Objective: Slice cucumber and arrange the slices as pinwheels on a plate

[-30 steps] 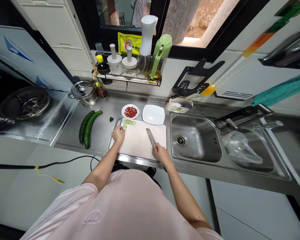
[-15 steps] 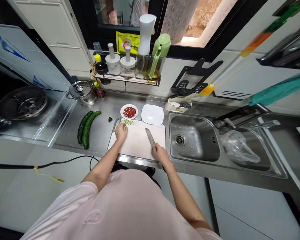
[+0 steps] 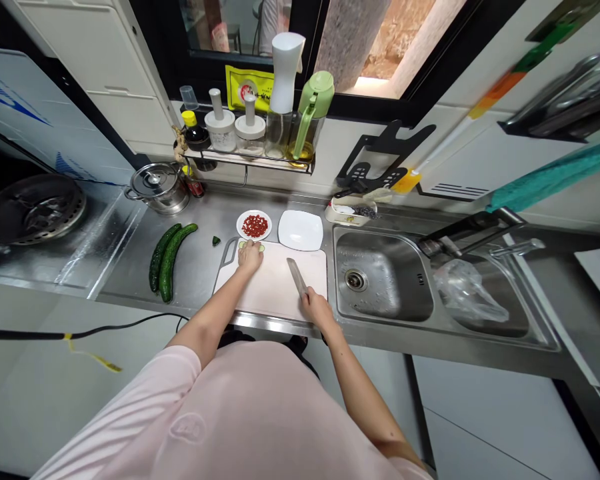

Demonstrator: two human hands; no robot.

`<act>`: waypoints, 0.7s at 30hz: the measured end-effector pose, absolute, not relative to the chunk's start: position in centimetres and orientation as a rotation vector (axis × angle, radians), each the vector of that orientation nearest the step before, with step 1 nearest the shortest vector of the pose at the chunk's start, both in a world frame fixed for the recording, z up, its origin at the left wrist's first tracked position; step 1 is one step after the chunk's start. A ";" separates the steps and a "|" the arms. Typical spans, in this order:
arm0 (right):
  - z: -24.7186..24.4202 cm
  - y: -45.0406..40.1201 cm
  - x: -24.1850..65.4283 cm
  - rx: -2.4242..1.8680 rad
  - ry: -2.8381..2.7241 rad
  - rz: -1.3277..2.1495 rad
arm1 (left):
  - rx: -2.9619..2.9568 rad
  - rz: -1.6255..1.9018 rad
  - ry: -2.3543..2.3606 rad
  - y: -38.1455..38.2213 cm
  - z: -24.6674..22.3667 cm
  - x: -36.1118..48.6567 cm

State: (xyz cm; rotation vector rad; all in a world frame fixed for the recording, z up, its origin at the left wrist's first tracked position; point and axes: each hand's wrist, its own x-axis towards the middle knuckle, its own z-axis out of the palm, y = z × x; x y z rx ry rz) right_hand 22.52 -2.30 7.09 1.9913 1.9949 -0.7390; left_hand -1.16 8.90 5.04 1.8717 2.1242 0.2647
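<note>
On the white cutting board [image 3: 267, 287], my left hand [image 3: 251, 257] bends its fingers down over a short row of thin cucumber slices [image 3: 261, 247] at the far left edge. Its fingers press together on the slices and hide most of them. My right hand [image 3: 317, 309] is wrapped round the handle of a knife [image 3: 295, 275], whose blade points away to the upper left over the board. Behind the board are a small white plate of chopped red pieces [image 3: 255, 226] and a white square plate [image 3: 301, 231]. A small dark green cucumber end [image 3: 216, 241] lies left of the board.
Two whole cucumbers [image 3: 170, 260] lie on the steel counter at left, with a lidded pot [image 3: 159, 189] behind them. A sink [image 3: 385, 280] adjoins the board's right side. Bottles and seasoning jars stand on a wall rack [image 3: 250, 159]. A wok [image 3: 33, 210] is far left.
My left hand has moved right and away from me, from beside the slice row to over it, covering most slices. My right hand keeps the knife in nearly the same place.
</note>
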 end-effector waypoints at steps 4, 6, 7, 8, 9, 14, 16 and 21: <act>7.2 -2.2 22.4 1.992 1.994 -0.729 | 1.885 0.257 2.125 9.2 4.9 -1.1; 7.3 -2.2 22.4 1.995 1.990 -0.731 | 1.884 0.292 2.113 9.3 4.9 -1.1; 7.4 -2.2 22.4 1.996 1.986 -0.735 | 1.883 0.311 2.106 9.4 5.0 -1.1; 7.5 -2.2 22.4 1.996 1.982 -0.741 | 1.879 0.328 2.100 9.5 5.1 -1.1; 7.6 -2.2 22.3 1.997 1.978 -0.746 | 1.866 0.341 2.095 9.5 5.1 -1.1; 7.9 -2.2 22.3 2.005 1.974 -0.754 | 1.623 0.419 2.080 9.6 4.9 -1.1; 7.8 -2.2 22.3 2.007 1.979 -0.752 | 1.527 0.440 2.025 9.4 4.5 -1.1; 7.4 -2.2 22.3 2.000 2.001 -0.728 | 1.636 0.351 1.728 8.1 3.8 -1.4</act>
